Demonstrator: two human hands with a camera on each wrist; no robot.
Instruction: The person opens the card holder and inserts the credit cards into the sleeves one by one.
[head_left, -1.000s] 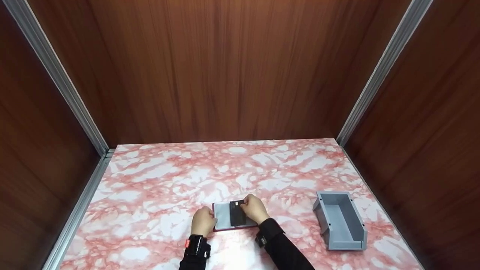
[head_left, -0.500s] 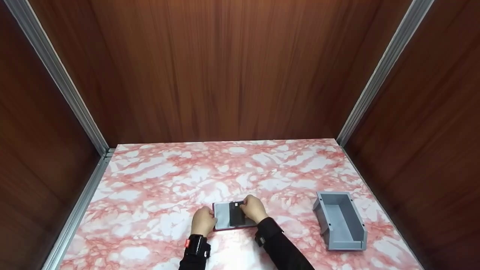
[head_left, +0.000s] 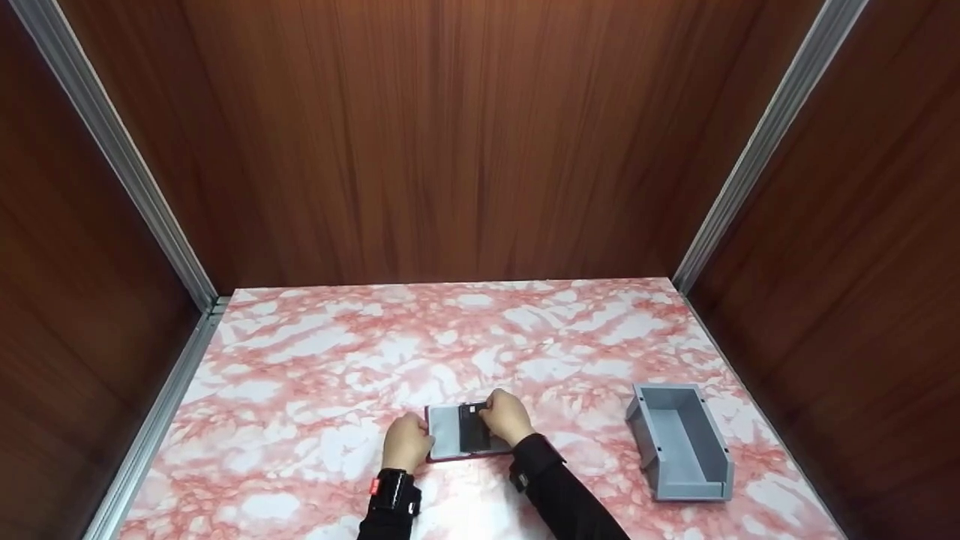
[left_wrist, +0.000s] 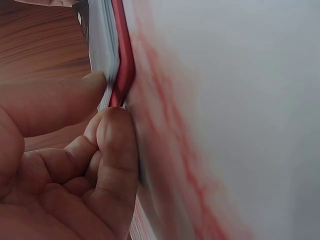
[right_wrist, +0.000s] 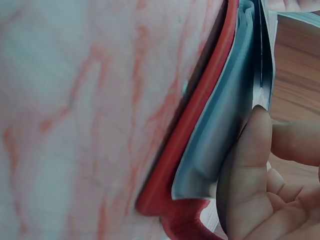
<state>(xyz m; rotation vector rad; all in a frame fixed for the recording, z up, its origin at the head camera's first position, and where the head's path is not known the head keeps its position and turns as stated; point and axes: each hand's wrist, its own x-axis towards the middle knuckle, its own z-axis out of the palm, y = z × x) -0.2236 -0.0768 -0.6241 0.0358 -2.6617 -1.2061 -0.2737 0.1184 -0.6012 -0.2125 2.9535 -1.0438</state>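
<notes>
A card holder [head_left: 444, 435] with a red cover and pale clear sleeves lies spread on the table, below the middle of the head view. Over its middle is a black card [head_left: 472, 431] with a small bright patch near its top; whether it sits inside a sleeve cannot be told. My left hand [head_left: 406, 442] pinches the holder's left edge, thumb on the sleeves [left_wrist: 104, 45] and curled fingers against the red cover [left_wrist: 125, 45]. At the card's upper right, my right hand [head_left: 509, 417] pinches its edge. The right wrist view shows those fingers beside the loose sleeves [right_wrist: 215, 130].
A grey open-front bin [head_left: 681, 442] stands to the right on the red-and-white marbled table [head_left: 360, 337]. Brown wood-grain panels [head_left: 450, 150] with metal corner posts enclose the back and both sides.
The black card and my right hand have shifted very slightly toward me. My left hand and the card holder stay in place.
</notes>
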